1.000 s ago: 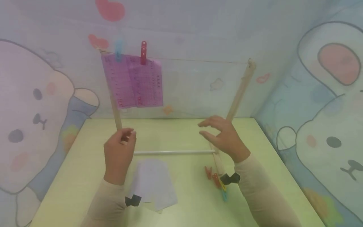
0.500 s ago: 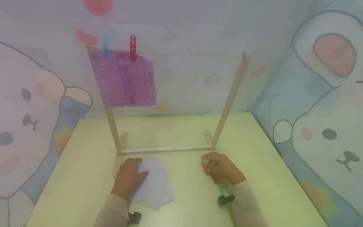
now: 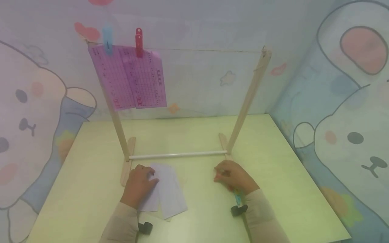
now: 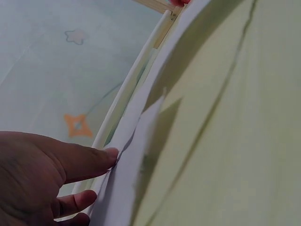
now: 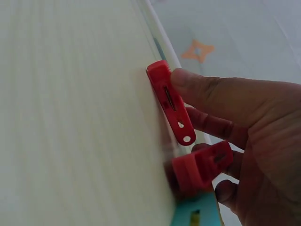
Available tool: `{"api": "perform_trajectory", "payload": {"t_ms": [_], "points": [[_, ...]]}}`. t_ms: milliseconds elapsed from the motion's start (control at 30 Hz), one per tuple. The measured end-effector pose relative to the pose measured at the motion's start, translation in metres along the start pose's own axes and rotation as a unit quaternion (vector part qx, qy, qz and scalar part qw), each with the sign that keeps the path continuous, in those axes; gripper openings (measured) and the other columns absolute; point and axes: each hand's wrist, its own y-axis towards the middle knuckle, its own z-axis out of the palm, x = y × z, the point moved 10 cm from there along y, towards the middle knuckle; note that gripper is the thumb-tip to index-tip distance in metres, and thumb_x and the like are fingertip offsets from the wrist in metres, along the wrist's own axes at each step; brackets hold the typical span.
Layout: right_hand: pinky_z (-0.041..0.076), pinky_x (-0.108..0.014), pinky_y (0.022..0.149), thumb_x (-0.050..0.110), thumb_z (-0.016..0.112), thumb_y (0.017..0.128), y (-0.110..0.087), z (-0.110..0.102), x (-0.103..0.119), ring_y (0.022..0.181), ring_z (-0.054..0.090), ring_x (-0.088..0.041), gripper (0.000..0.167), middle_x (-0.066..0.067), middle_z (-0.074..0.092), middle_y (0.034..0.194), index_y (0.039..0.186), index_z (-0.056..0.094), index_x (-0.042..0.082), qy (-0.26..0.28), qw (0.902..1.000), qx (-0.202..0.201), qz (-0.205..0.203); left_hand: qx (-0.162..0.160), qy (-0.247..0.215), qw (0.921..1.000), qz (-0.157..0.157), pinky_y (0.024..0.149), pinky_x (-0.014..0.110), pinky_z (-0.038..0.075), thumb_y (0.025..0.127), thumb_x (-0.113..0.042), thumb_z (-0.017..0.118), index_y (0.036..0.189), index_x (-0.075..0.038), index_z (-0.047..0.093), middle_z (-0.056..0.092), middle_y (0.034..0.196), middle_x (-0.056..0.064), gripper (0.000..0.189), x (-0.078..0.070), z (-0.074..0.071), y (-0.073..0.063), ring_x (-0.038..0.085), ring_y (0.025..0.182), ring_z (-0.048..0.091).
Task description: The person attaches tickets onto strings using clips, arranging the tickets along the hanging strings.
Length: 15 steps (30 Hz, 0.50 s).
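White paper slips [image 3: 171, 194] lie overlapping on the table, and my left hand [image 3: 138, 185] is at their left edge. In the left wrist view its thumb touches the edge of the raised paper [image 4: 124, 141], with the other fingers loosely bent beside it. My right hand [image 3: 237, 177] pinches a red clothespin [image 5: 170, 99] between thumb and index finger, low over the table. Below it in the right wrist view are a second red clothespin [image 5: 188, 174] and a blue clothespin [image 5: 197, 214], close to the curled lower fingers.
A wooden frame with two posts [image 3: 248, 101] and a white rod [image 3: 179, 155] stands behind the hands. From its string [image 3: 197, 50] hang two pink printed sheets [image 3: 149, 81], held by a blue clip [image 3: 107, 42] and a red clip [image 3: 138, 42].
Both hands have come down from in front of the frame, the left to the white slips, the right to the clothespins. The right hand has taken hold of a red clothespin.
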Motion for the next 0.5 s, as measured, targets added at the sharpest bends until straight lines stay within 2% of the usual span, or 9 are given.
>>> {"api": "perform_trajectory", "payload": {"t_ms": [200, 333, 433, 500], "points": [[0.049, -0.051, 0.102, 0.025, 0.078, 0.095, -0.003, -0.003, -0.001, 0.115, 0.063, -0.03, 0.033, -0.003, 0.072, 0.119, 0.121, 0.073, 0.007, -0.043, 0.9988, -0.013, -0.017, -0.005, -0.01, 0.9998, -0.015, 0.082, 0.05, 0.048, 0.088, -0.017, 0.078, 0.09, -0.012, 0.076, 0.064, 0.097, 0.01, 0.006, 0.003, 0.002, 0.0, 0.032, 0.092, 0.059], [0.048, -0.048, 0.102, 0.028, 0.08, 0.093, -0.002, -0.001, -0.003, 0.114, 0.06, -0.025, 0.026, 0.003, 0.07, 0.116, 0.114, 0.075, 0.014, -0.059, 0.998, -0.013, -0.02, -0.015, -0.033, 0.999, -0.025, 0.09, 0.052, 0.05, 0.092, -0.015, 0.071, 0.094, -0.008, 0.076, 0.067, 0.099, 0.012, 0.008, 0.004, -0.003, 0.0, 0.034, 0.099, 0.063], [0.049, -0.042, 0.097, 0.039, 0.081, 0.09, -0.001, 0.0, -0.006, 0.106, 0.058, -0.016, 0.024, 0.011, 0.069, 0.112, 0.108, 0.075, 0.024, -0.059, 0.9982, -0.011, 0.002, -0.028, -0.05, 0.9979, -0.032, 0.093, 0.053, 0.05, 0.095, -0.015, 0.068, 0.098, -0.005, 0.074, 0.07, 0.101, 0.015, 0.012, 0.003, -0.011, 0.0, 0.036, 0.101, 0.065], [0.055, -0.038, 0.084, 0.043, 0.082, 0.088, -0.002, 0.0, -0.009, 0.09, 0.063, -0.013, 0.024, 0.013, 0.069, 0.106, 0.105, 0.074, 0.029, -0.019, 0.9991, -0.004, 0.037, -0.043, -0.058, 0.9966, -0.041, 0.088, 0.052, 0.052, 0.097, -0.016, 0.067, 0.1, -0.006, 0.073, 0.072, 0.1, 0.014, 0.013, 0.003, -0.017, -0.001, 0.035, 0.096, 0.067]]}}
